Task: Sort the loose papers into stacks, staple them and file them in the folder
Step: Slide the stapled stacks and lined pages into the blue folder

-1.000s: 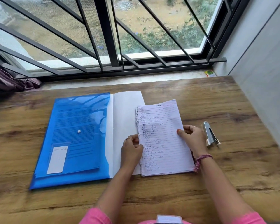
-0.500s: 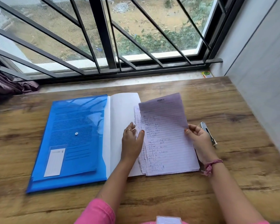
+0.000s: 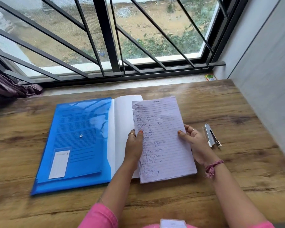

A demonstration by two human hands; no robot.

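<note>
A stack of lined, lilac-tinted handwritten papers point(image 3: 163, 139) was held between both hands just right of the translucent blue plastic snap-button folder point(image 3: 76, 142), which serves here as the landmark. The left hand point(image 3: 135, 143) gripped the stack's left edge, thumb curled over the top sheet and fingers behind; the right hand point(image 3: 193, 143) pinched the right edge with its thumb on the page and its fingers cupped underneath. Gripping both long edges probably let the person square the sheets and keep them aligned ahead of stapling, though whether the stack was lifted clear or resting on its lower edge could not be told. A plain white sheet point(image 3: 122, 129) lay flat, tucked under the folder's right edge and partly beneath the stack. The small silver metal stapler point(image 3: 211, 137) lay well to the right of the folder, just beyond the right hand, likely kept within easy reach. The folder itself lay closed and flat, a white label in its lower pocket, so filing looked some way off. All of it rested on a wood-grain worktop point(image 3: 204, 195), pushed against a pale grey wall on the far side from the folder, with a black-barred window behind looking onto bare earth and shrubs.
</note>
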